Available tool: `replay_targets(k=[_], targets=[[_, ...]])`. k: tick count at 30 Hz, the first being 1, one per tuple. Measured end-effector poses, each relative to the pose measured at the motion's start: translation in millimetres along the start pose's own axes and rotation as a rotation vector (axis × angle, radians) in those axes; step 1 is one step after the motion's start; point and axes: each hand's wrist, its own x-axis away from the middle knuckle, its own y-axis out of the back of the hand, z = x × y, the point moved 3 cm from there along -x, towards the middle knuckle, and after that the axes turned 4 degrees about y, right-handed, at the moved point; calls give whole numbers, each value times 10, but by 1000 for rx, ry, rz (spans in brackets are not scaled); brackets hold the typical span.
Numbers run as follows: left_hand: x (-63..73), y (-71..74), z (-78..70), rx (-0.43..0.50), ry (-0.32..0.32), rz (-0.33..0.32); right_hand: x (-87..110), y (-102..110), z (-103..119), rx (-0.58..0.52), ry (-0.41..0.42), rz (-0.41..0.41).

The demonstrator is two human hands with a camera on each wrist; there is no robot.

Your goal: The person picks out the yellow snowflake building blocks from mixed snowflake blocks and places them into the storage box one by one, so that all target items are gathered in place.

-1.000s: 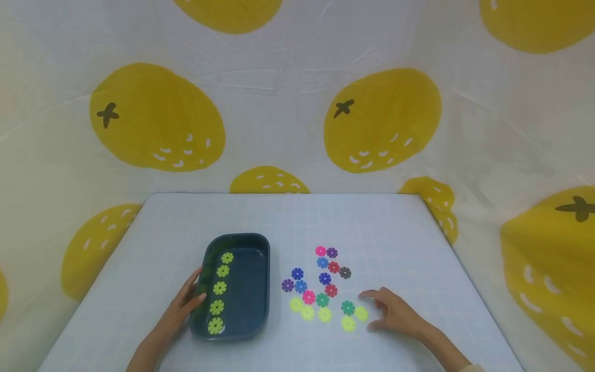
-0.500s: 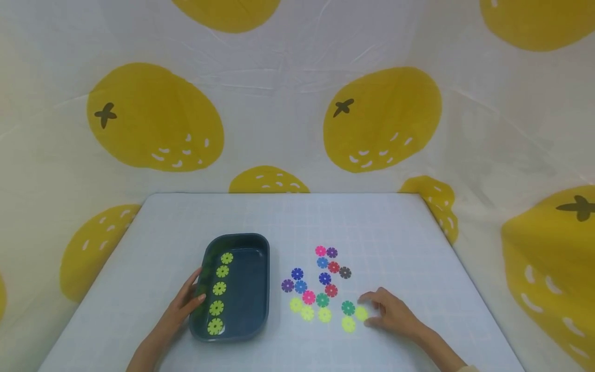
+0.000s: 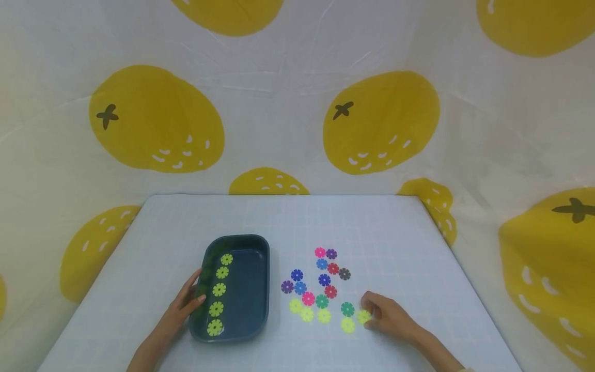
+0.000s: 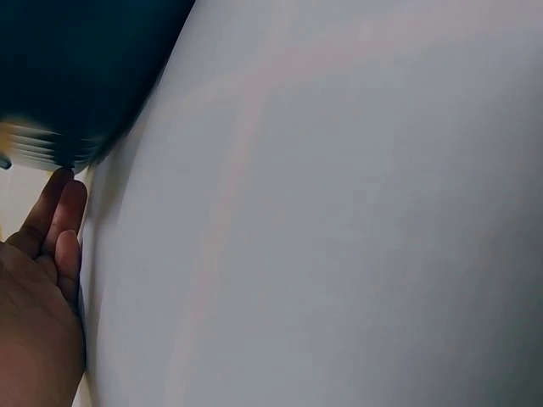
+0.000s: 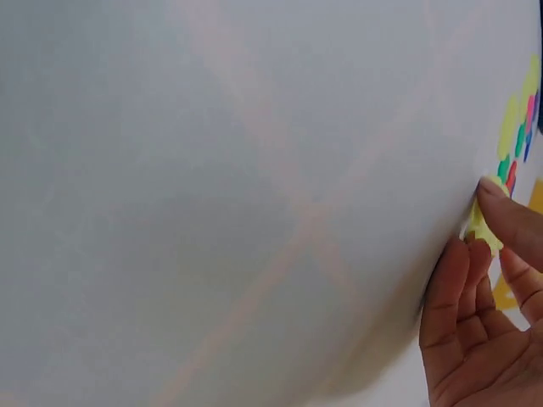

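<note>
My left hand [image 3: 180,306] holds the left side of a dark blue tray [image 3: 248,289], its thumb over the rim and its other fingers along the outer wall. In the left wrist view those fingers [image 4: 64,212] touch the tray's ribbed side. Inside the tray, several yellow-green notched plastic discs [image 3: 219,290] form a column at the left. Right of the tray, my right hand [image 3: 391,316] pinches another yellow-green notched disc [image 3: 364,317] between thumb and fingers. The right wrist view shows this disc [image 5: 484,233] at the fingertips, tipped up from the table.
Several more notched discs lie flat between tray and right hand: a yellow-green disc [image 3: 347,325], a green disc [image 3: 347,309], a red disc [image 3: 330,292], a black disc [image 3: 344,274] and others. A white cloth [image 3: 372,222] covers the table. Behind hangs a lemon-print curtain [image 3: 279,119].
My right hand's thumb and forefinger have closed on the rightmost yellow-green disc, which has tilted and shifted slightly right. The left hand and the tray have stayed in place.
</note>
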Motion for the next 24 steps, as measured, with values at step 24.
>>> replay_targets(k=[24], targets=[[8,-4,18,13,-102,-19,-6,129,7,-685,-466,-106]])
